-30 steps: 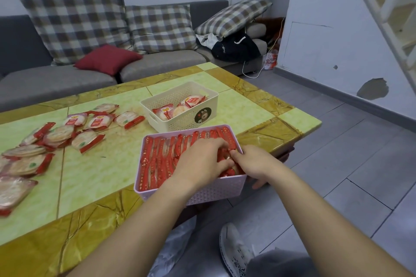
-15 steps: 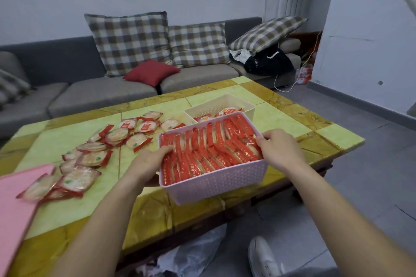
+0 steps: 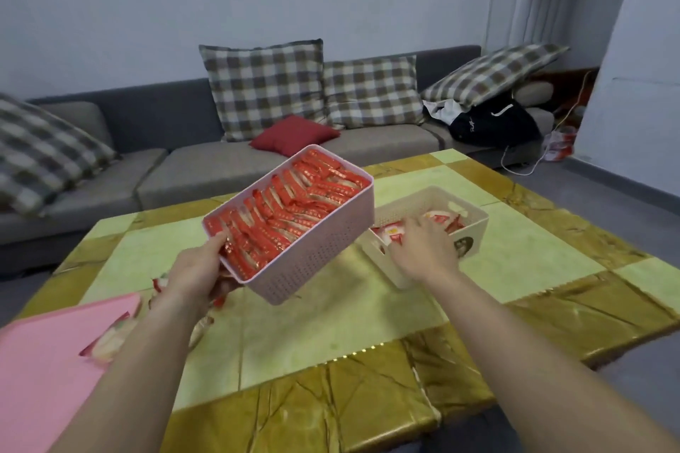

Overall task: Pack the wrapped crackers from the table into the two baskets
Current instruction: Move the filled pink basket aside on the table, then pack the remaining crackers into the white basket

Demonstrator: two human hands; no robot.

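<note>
A pink basket (image 3: pixel 316 254) packed with red wrapped crackers (image 3: pixel 287 213) hangs tilted above the table. My left hand (image 3: pixel 198 276) grips its near left corner, thumb over the rim. The white basket (image 3: pixel 474 228) stands on the table to the right and holds a few wrapped crackers (image 3: pixel 438 215). My right hand (image 3: pixel 423 250) holds its near left rim, fingers curled over the edge. Loose wrapped crackers (image 3: pixel 110 342) lie on the table under my left forearm, partly hidden.
A flat pink sheet (image 3: pixel 44 360) lies on the table's near left corner, covering some crackers. The green and gold table (image 3: pixel 331 324) runs to a near edge below my arms. A grey sofa (image 3: pixel 184 173) with cushions stands behind it.
The pink basket has come up off the table and swung left, held by my left hand alone. My right hand let go of it and moved onto the white basket.
</note>
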